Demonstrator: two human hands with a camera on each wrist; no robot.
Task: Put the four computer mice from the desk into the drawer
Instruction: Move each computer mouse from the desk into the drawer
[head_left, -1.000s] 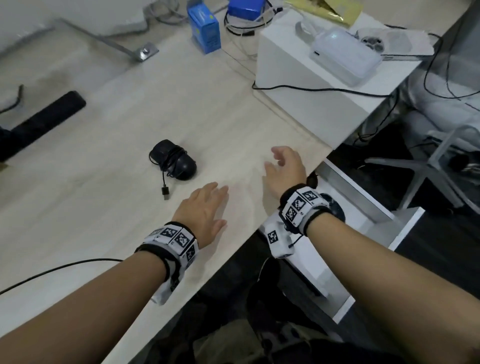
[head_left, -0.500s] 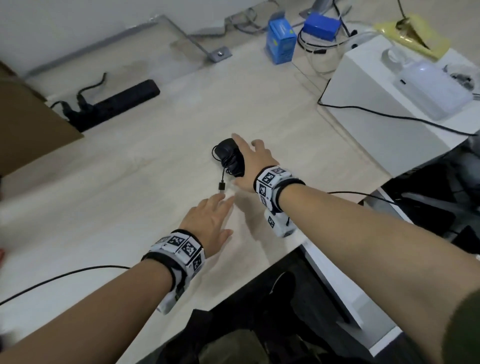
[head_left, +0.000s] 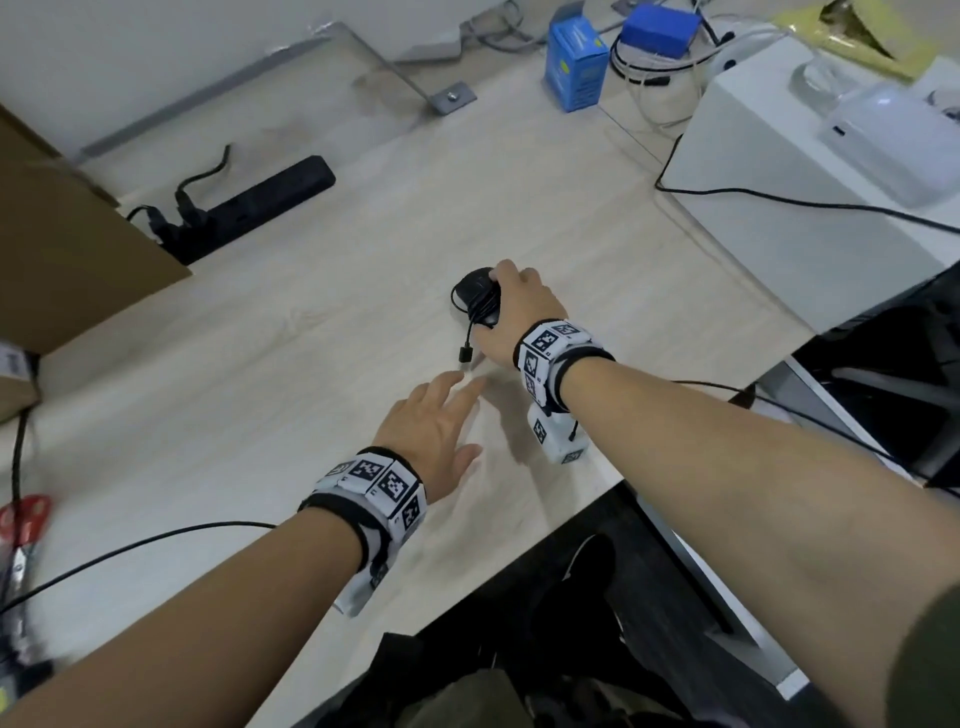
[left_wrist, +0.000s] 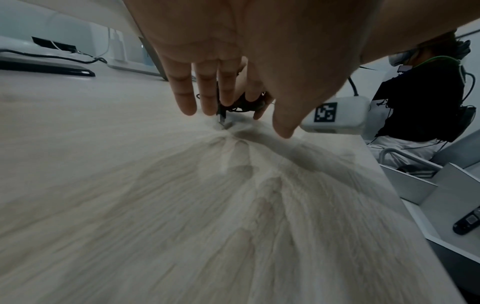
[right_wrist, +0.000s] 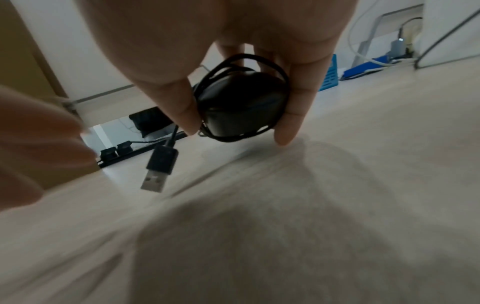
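Observation:
A black wired mouse (head_left: 475, 296) with its cable wound round it sits mid-desk, and my right hand (head_left: 511, 317) grips it from the right. In the right wrist view the mouse (right_wrist: 241, 109) is pinched between thumb and fingers, slightly off the desk, and its USB plug (right_wrist: 157, 170) dangles. My left hand (head_left: 436, 426) hovers flat and relaxed just short of the plug, holding nothing. The open white drawer (left_wrist: 426, 207) shows at the desk's right edge with a black mouse (left_wrist: 467, 223) inside.
A black power strip (head_left: 254, 205) lies at the back left beside a brown cardboard box (head_left: 62, 244). A blue carton (head_left: 576, 65) and a white box (head_left: 810, 197) with a cable stand at the back right. Another person (left_wrist: 426, 98) sits beyond the drawer.
My right hand crossed from the desk's right edge to the black mouse and closed round it. My left hand stayed flat near the front edge.

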